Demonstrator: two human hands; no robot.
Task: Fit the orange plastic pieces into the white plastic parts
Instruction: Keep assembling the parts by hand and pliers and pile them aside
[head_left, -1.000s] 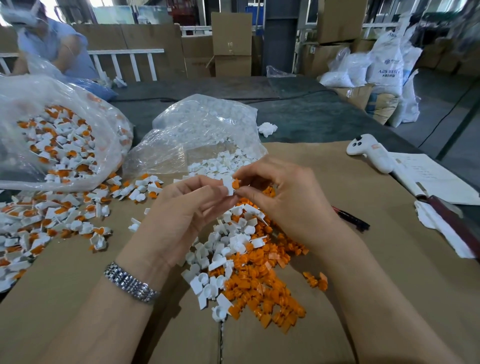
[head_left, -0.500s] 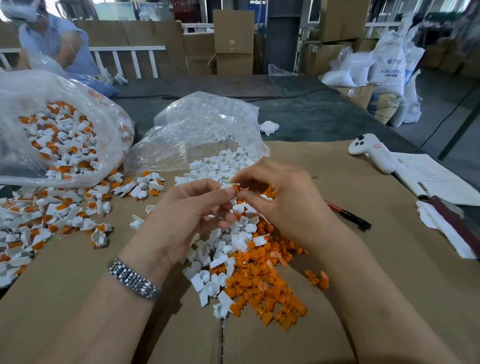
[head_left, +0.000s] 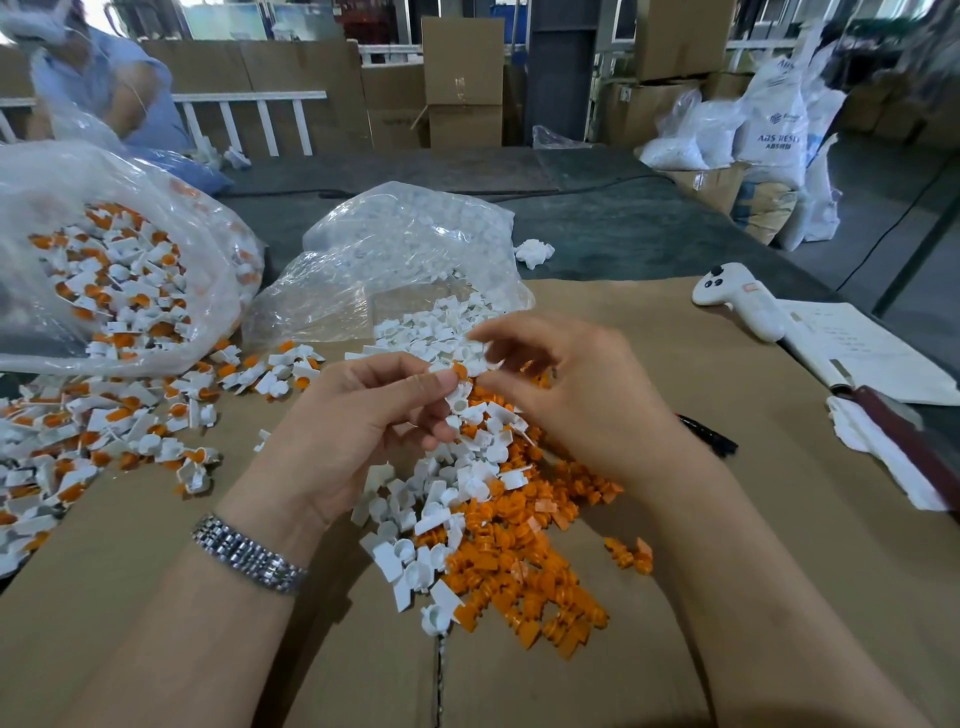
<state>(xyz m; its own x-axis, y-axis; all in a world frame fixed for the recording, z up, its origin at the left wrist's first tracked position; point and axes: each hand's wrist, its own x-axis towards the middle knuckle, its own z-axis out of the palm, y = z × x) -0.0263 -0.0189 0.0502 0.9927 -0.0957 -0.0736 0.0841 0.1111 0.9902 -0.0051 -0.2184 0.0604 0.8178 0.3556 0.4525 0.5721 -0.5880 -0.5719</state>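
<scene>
Pinching white part (head_left: 460, 375) with orange piece fitted, left hand (head_left: 358, 431); right hand (head_left: 576, 395) fingers loosely curled, apart.

One head-worn camera looks forward and down, close over the cardboard-covered table (head_left: 727, 519).

We see the two hands come apart. A second ago the right hand (head_left: 582, 400) pinched an orange piece against the white part held at the left hand's (head_left: 358, 431) fingertips. Now the right hand has let go and drawn back toward the right edge of the cardboard (head_left: 727, 519), its fingers loosely spread and blurred, holding nothing that we can make out. The left hand now holds the white part (head_left: 457, 382) alone, pinched between thumb and forefinger, with the orange piece (head_left: 459, 370) showing in its top.
</scene>
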